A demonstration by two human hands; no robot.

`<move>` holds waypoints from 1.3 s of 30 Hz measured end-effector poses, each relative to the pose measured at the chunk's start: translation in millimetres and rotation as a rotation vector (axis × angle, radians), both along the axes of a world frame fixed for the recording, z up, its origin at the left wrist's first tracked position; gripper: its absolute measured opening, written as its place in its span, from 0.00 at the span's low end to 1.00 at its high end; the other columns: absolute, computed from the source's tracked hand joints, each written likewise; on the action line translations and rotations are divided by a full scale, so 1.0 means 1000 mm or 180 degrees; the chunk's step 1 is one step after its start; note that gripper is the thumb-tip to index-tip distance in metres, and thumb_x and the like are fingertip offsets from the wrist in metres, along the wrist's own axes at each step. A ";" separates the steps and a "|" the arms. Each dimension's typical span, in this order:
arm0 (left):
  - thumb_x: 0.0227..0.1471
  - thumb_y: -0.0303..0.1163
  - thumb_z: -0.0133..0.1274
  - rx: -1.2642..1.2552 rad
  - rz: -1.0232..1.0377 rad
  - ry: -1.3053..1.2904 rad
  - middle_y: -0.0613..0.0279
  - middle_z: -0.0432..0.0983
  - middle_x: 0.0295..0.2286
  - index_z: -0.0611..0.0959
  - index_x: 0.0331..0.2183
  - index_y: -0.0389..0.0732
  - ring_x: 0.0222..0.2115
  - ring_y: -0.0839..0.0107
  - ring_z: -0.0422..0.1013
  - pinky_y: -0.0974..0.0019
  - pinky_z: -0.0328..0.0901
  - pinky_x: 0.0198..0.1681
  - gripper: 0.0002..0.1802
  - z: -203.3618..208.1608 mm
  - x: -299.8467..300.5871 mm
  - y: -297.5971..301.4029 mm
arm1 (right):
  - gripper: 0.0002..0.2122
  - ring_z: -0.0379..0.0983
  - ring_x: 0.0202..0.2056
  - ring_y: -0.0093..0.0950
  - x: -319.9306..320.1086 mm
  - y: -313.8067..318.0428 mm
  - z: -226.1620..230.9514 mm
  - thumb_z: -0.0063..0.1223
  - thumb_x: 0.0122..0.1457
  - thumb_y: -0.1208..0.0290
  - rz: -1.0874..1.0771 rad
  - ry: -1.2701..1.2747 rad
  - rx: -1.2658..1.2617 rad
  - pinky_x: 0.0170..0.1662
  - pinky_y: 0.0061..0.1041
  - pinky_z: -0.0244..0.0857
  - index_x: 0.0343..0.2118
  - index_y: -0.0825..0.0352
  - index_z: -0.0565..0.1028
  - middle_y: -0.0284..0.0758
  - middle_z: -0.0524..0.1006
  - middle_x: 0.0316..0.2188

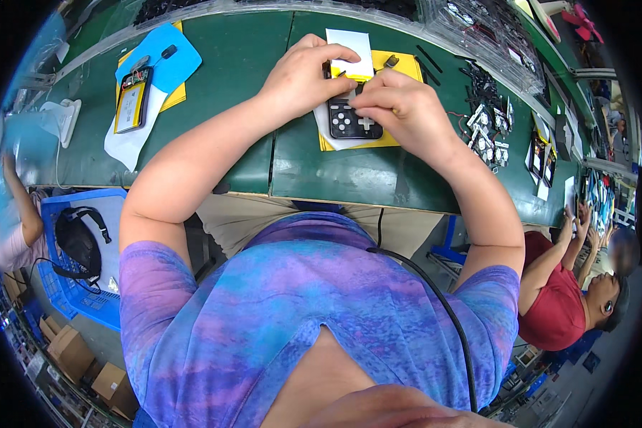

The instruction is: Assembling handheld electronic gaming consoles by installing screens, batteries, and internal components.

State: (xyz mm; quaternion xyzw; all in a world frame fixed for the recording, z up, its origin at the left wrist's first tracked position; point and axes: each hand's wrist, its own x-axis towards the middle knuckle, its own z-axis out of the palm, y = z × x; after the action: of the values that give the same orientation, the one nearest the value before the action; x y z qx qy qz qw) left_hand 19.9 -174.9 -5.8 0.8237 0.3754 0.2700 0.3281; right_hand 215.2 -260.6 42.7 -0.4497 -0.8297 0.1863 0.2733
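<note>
On the green workbench in front of me lies a black handheld game console (351, 127) with white buttons and a white cross pad. Its upper part is mostly covered by my hands. My left hand (308, 77) is curled over the console's upper left side, thumb and forefinger gripping around it. With thumb and forefinger pinched, my right hand (406, 108) works at the console's upper right side; what sits in the pinch is hidden. A white piece with a yellow lower edge (349, 51) extends above the console, between the hands. Yellow sheets (404, 64) lie beneath.
At left, an opened device with a yellow battery (130, 107) rests by a blue sheet (170, 53). White button parts (488, 135) and black strips (481, 82) are heaped at right, near clear plastic trays (471, 36). A blue crate (96, 292) stands below. A co-worker in red (553, 299) sits right.
</note>
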 end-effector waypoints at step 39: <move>0.47 0.37 0.65 0.0071 -0.0002 -0.0004 0.61 0.67 0.32 0.86 0.45 0.54 0.32 0.69 0.68 0.67 0.68 0.38 0.20 -0.002 -0.002 0.002 | 0.02 0.71 0.37 0.32 -0.010 0.007 -0.028 0.61 0.50 0.71 -0.0424 -0.0706 0.0591 0.42 0.35 0.60 0.25 0.59 0.78 0.29 0.74 0.28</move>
State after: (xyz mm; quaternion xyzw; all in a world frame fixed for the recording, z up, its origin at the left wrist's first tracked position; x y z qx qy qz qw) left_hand 17.6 -173.3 -7.8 0.8272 0.3719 0.2747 0.3192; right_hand 205.7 -253.2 14.7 -0.4944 -0.8367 0.0394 0.2321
